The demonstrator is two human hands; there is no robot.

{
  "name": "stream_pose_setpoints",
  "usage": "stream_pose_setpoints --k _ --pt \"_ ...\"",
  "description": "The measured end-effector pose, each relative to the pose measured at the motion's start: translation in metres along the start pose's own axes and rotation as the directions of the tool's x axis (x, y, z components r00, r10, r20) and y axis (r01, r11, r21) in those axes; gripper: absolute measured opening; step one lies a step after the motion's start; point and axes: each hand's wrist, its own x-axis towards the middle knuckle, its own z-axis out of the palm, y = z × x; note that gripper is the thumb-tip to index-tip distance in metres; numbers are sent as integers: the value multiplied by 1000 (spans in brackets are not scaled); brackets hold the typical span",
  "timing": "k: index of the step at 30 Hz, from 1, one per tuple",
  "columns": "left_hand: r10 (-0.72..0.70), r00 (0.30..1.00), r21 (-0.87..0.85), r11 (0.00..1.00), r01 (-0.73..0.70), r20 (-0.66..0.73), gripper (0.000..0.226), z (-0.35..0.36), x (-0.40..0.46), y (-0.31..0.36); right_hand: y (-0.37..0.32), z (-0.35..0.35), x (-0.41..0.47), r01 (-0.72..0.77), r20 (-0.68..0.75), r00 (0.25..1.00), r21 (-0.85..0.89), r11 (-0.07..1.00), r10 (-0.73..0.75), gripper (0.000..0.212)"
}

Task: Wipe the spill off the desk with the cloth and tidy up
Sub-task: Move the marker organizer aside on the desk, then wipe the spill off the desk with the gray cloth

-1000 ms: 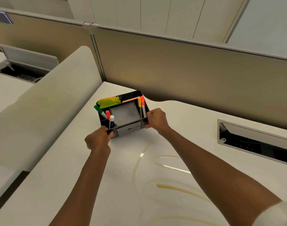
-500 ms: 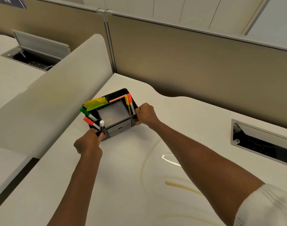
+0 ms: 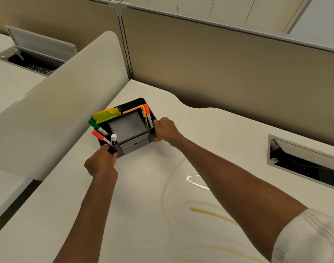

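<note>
A black desk organiser (image 3: pixel 133 144) with several coloured markers and a yellow-green cloth-like item (image 3: pixel 105 115) stands on the white desk (image 3: pixel 143 215), near the back left corner. My left hand (image 3: pixel 100 163) grips its near left corner. My right hand (image 3: pixel 165 130) grips its right side. Yellowish spill streaks (image 3: pixel 209 212) curve across the desk in front of the organiser, partly under my right forearm. No separate wiping cloth is in view.
A curved beige divider (image 3: pixel 54 111) borders the desk on the left and a tan partition wall (image 3: pixel 228 73) closes the back. An open cable tray (image 3: pixel 304 162) is set into the desk at the right. Another desk with an open cable hatch (image 3: pixel 33 54) lies beyond the divider.
Both hands have kept hold of the organiser and slid it left and back toward the divider corner, turning it a little. More of the spill streaks now lie uncovered in front of it.
</note>
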Motion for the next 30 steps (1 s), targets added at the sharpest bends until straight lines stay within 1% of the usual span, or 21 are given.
stream_pose_setpoints --k 2,3,5,7,9,11,12,13,14,15,16,17,18,19,20,22,26,27,30 --pt "15 1000 40 999 -15 -14 51 0 -7 -10 3 -3 -7 0 1 1000 2 1000 0 32" --pt "15 999 61 998 -13 -29 53 0 -12 -16 6 -3 -9 11 -24 1000 -27 1000 -12 33" --pt "3 1000 101 995 -2 -6 53 2 -27 -29 13 -7 -16 40 -128 990 -118 992 -56 34" --pt "-26 998 128 992 19 54 45 5 -44 -39 20 -14 -32 42 -231 969 -173 984 -82 37" --pt "-26 994 135 991 11 107 28 12 -61 -47 32 -25 -50 46 -302 946 -226 973 -115 43" --pt "70 980 236 965 -114 188 16 18 -77 -57 45 -37 -71 59 -342 926 -287 956 -160 47" --pt "142 963 303 930 -210 230 17 20 -86 -62 52 -42 -82 64 -363 914 -309 949 -180 48" --pt "218 934 375 871 -317 284 20 20 -97 -66 60 -48 -93 64 -389 899 -335 940 -200 49" --pt "296 887 439 785 -437 354 23 20 -109 -72 68 -55 -108 52 -419 882 -363 930 -213 49" --pt "371 822 482 675 -558 432 28 20 -116 -77 76 -60 -120 41 -440 869 -393 919 -227 49" --pt "424 744 487 569 -663 517 34 20 -123 -83 84 -66 -133 27 -462 855 -418 908 -238 49" --pt "448 668 461 491 -739 594 40 20 -132 -87 92 -73 -147 14 -482 839 -443 896 -251 49" --pt "457 600 425 433 -795 656 44 20 -142 -91 100 -79 -160 -3 -500 826 -466 885 -260 49" --pt "451 544 398 383 -834 707 46 21 -151 -96 108 -87 -174 -24 -519 813 -483 875 -265 50" --pt "441 504 381 340 -860 743 48 22 -160 -100 116 -94 -186 -49 -536 804 -493 869 -258 50" --pt "413 451 354 293 -888 791 50 25 -177 -111 133 -108 -210 -102 -575 784 -491 865 -234 51" --pt "363 391 308 266 -914 846 52 34 -214 -135 171 -141 -258 -179 -649 738 -449 876 -182 49" --pt "345 380 302 261 -917 858 52 36 -227 -145 184 -151 -272 -200 -669 725 -432 880 -163 48" --pt "306 377 304 260 -916 874 53 40 -252 -167 211 -173 -299 -247 -702 700 -409 879 -130 46"
